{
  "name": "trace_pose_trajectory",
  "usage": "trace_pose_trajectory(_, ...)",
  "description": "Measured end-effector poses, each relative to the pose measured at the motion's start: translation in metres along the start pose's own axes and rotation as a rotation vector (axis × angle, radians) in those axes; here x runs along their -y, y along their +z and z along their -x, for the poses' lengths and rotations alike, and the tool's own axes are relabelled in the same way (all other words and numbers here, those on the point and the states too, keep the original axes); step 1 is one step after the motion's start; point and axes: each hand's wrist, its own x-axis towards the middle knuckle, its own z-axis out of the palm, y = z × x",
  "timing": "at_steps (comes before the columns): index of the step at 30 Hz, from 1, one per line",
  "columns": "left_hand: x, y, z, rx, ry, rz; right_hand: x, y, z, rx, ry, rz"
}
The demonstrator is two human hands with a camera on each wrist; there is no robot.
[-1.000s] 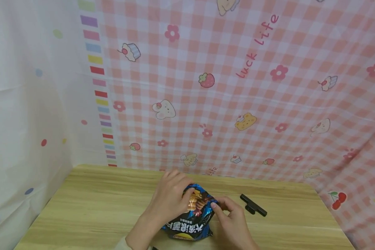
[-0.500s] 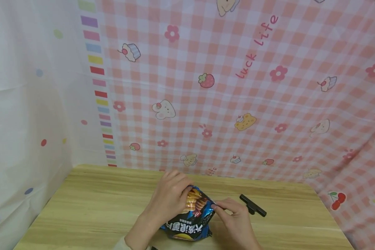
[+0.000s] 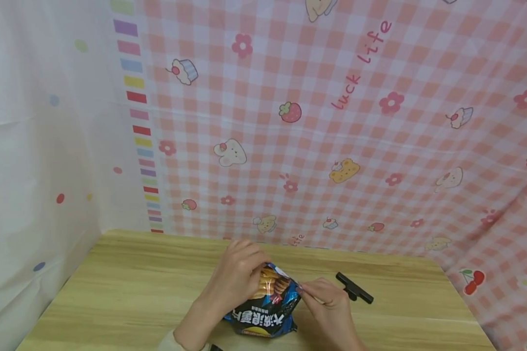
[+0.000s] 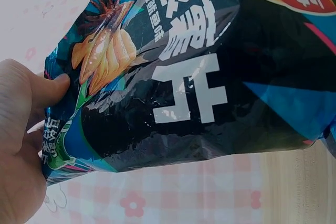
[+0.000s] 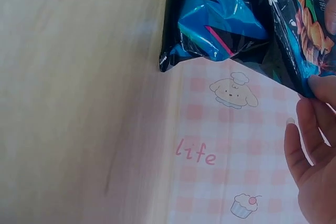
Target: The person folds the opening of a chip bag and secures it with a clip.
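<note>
A black and blue potato chip bag (image 3: pixel 263 314) stands tilted on the table between both hands, its lettering upside down in the head view. My left hand (image 3: pixel 237 275) grips its upper left edge, with the thumb on the printed front, as the left wrist view of the bag (image 4: pixel 189 93) also shows. At the upper right corner, thumb and fingers of my right hand (image 3: pixel 331 307) pinch the edge; that hand (image 5: pixel 317 145) shows its other fingers curled below the bag (image 5: pixel 220 19). A pale strip lies along the far edge; whether the bag is torn there I cannot tell.
A black bar with a short stub (image 3: pixel 354 288) lies on the wooden table (image 3: pixel 404 317) right of the right hand. A bit of some black object (image 3: pixel 216 347) shows at the bottom edge. A pink checked cloth (image 3: pixel 263 146) hangs behind the table.
The right fingers have drawn in to a tighter pinch at the bag's corner. The pale strip along its far edge has come into view. My left hand stays nearly in place.
</note>
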Motion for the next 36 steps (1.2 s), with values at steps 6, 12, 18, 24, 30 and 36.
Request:
trace_pose_trajectory(6, 0.0, 0.0, 0.0, -0.009, 0.007, -0.014, 0.005, -0.004, 0.002, 0.043, 0.094, -0.013)
trace_pose_trajectory(12, 0.0, 0.0, 0.0, -0.008, 0.007, -0.016, 0.013, -0.005, -0.001, 0.034, 0.447, -0.141)
trace_pose_trajectory(18, -0.001, 0.0, 0.0, 0.008, -0.002, -0.008, 0.014, -0.002, -0.007, 0.041, 0.609, -0.196)
trace_pose_trajectory(24, -0.003, 0.0, -0.001, 0.015, -0.036, 0.001, 0.014, 0.0, -0.005, 0.054, 0.62, -0.178)
trace_pose_trajectory(30, -0.009, 0.002, -0.002, -0.014, -0.071, -0.008, 0.013, 0.002, -0.004, 0.062, 0.573, -0.17)
trace_pose_trajectory(36, -0.01, 0.006, -0.003, -0.062, -0.06, -0.038, 0.014, 0.002, -0.004, 0.07, 0.555, -0.163)
